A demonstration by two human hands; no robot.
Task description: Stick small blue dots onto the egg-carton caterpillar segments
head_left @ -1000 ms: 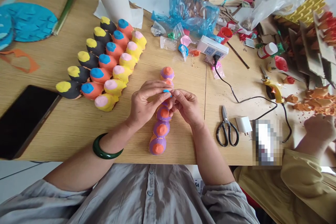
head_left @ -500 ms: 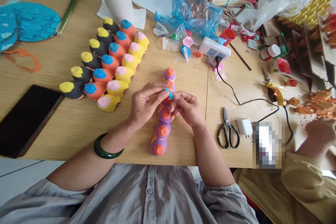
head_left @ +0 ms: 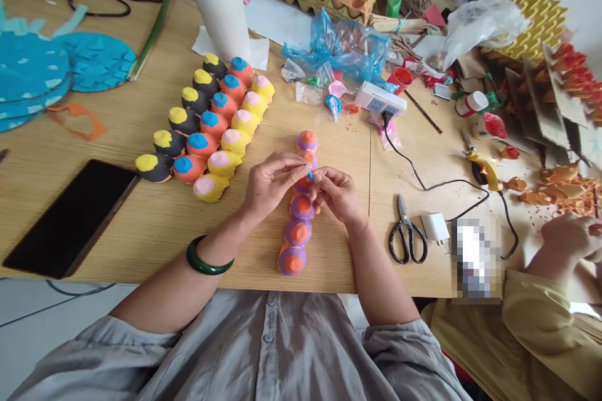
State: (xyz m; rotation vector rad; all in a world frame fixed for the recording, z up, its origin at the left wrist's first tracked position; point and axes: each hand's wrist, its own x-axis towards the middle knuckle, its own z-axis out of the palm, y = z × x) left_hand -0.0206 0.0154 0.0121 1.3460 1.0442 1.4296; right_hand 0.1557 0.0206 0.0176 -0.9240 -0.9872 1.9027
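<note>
A small bit of blue modelling clay (head_left: 310, 176) is pinched between the fingertips of my right hand (head_left: 336, 193). My left hand (head_left: 277, 180) has thumb and fingers pressed together beside it, with a speck of the same blue at the tips. Both hands hover over a single strip of egg-carton cups (head_left: 299, 233), coloured purple with orange tops, and hide part of its middle. Left of it lie three rows of cups: yellow with pink tops (head_left: 224, 163), orange with blue tops (head_left: 202, 145), and black with yellow tops (head_left: 169, 143).
A black phone (head_left: 70, 219) lies at left, near a white tumbler (head_left: 221, 19) behind the rows. To the right are scissors (head_left: 407, 232), a white charger (head_left: 435, 227) and a power strip (head_left: 380, 99) with its cord. A co-worker's hand (head_left: 567, 238) is at far right.
The view has shifted slightly. Less blue clay shows between my fingers, and the bit now sits mostly at my right fingertips, with a speck at the left.
</note>
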